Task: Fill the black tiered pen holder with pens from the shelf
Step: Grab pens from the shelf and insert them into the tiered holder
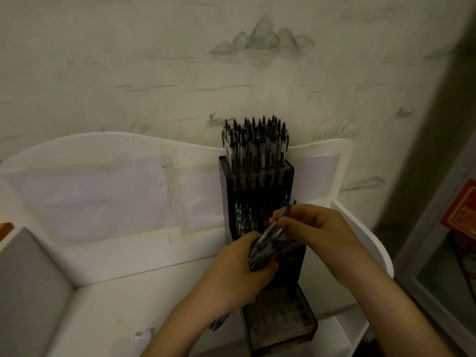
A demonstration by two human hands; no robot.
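The black tiered plastic pen holder (pixel 260 191) stood upright on the white shelf (pixel 108 300), directly beyond and beneath both hands, its back against the shelf's wavy white rear panel (pixel 103 161). Its top tier, well above the hands, was packed with clear-barrelled pens with black caps (pixel 255 140), all standing upright. The middle tier, just behind the fingers, held several more pens, though blur kept their number from being told. The lowest tier (pixel 280 315), below the wrists and nearest the person, showed open round holes along its right side.

The left hand (pixel 239 269) was curled around a bundle of dark pens (pixel 265 246), gripping them in front of the holder's middle section. The right hand (pixel 316 228), just to the right and slightly higher, pinched a single slim pen (pixel 282 215) between thumb and fingers, the pen slanting up to the right with its upper end over the middle tier. The two hands were close together, almost touching at the bundle.

To the left of the hands, pale sheets of paper (pixel 85 199) were taped to the rear panel. Behind everything rose wallpaper with faint green mountain drawings (pixel 262 37). Far right of the right hand, a red box (pixel 461 212) sat behind a glass pane.
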